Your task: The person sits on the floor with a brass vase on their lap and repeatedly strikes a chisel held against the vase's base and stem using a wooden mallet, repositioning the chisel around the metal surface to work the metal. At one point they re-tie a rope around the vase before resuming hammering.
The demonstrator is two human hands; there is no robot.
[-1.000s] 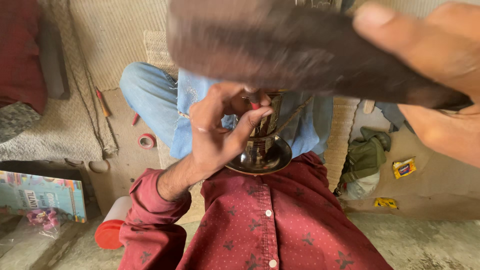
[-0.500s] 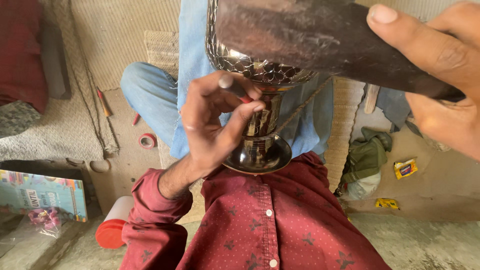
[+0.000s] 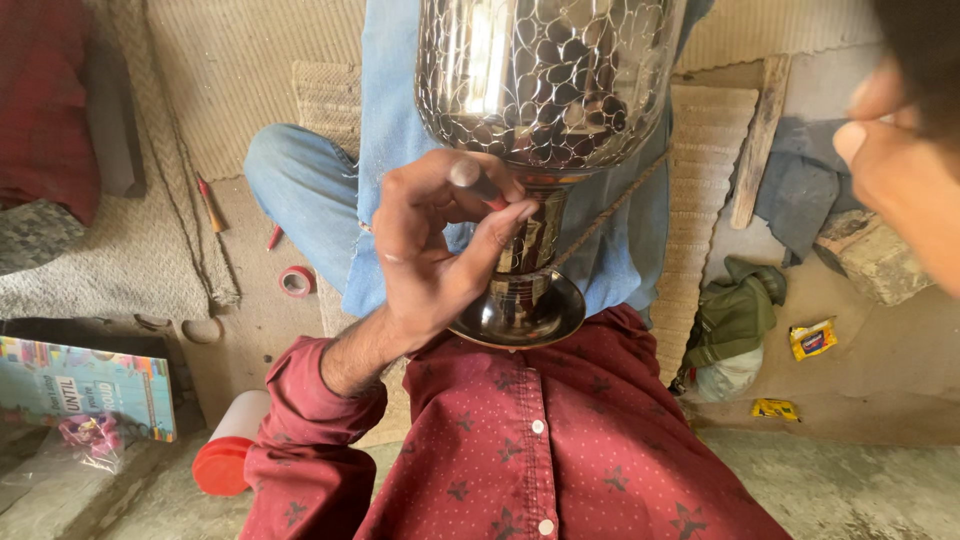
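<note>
A shiny metal goblet with a hammered scale pattern on its bowl (image 3: pixel 548 80) stands between my knees, its round foot (image 3: pixel 520 318) resting against my red shirt. My left hand (image 3: pixel 435 255) pinches a thin metal punch (image 3: pixel 467 176), whose tip is set against the goblet's stem. At the upper right edge my right hand (image 3: pixel 900 175) is blurred, with its fingers curled round the dark handle of a hammer (image 3: pixel 920 35) that is mostly out of frame.
On the floor to the left lie a roll of red tape (image 3: pixel 296 281) and a pencil (image 3: pixel 210 203). A colourful box (image 3: pixel 85 385) and a white bottle with a red cap (image 3: pixel 225 455) sit at the lower left. A green cloth (image 3: pixel 735 315), yellow packets (image 3: pixel 812 338) and a stone (image 3: pixel 875 255) lie to the right.
The hammer, which was across the top of the view, has swung up and to the right. The goblet's bowl now shows fully. My left hand keeps the punch on the stem.
</note>
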